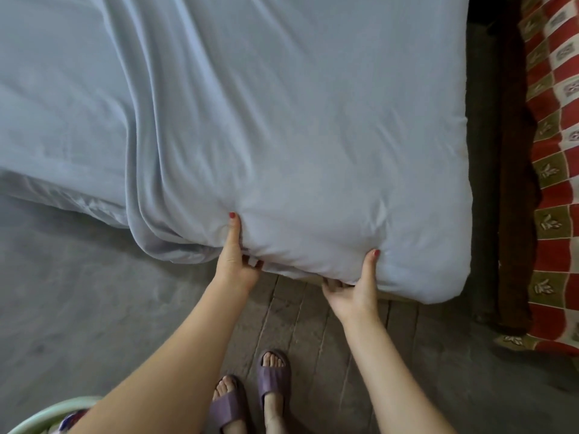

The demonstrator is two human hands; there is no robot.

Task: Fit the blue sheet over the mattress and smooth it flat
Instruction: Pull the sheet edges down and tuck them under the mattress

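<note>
- Blue sheet (282,114) lies spread over the mattress (438,277), which fills the upper part of the head view, directly ahead of both hands.
- Near right corner of the mattress is rounded and covered; the sheet wraps down over the near edge there.
- Left hand (233,261): thumb on top of the sheet at the near edge, fingers curled under. Clamped on the sheet-covered edge.
- Right hand (357,289): same pinch, thumb up on the cloth, fingers tucked beneath the edge. Closer to the covered corner than the left hand.
- Key relation: a thick ridge of slack (150,170) runs from the far left diagonally down to the near edge, ending in a hanging fold just left of the left hand. The left hand is the nearer one.
- Judgement: edge is being tucked under between the two hands; slack to the left remains to be pulled out and smoothed, most likely leftward along the near edge.
- Risk, as a judgement: tugging may drag the tucked corner loose.
- Container: a pale green basket rim (47,413) shows at lower left; something patterned lies inside, too cropped to identify.
- Patterned red cloth (557,151) lies to the right, apart from the mattress.
</note>
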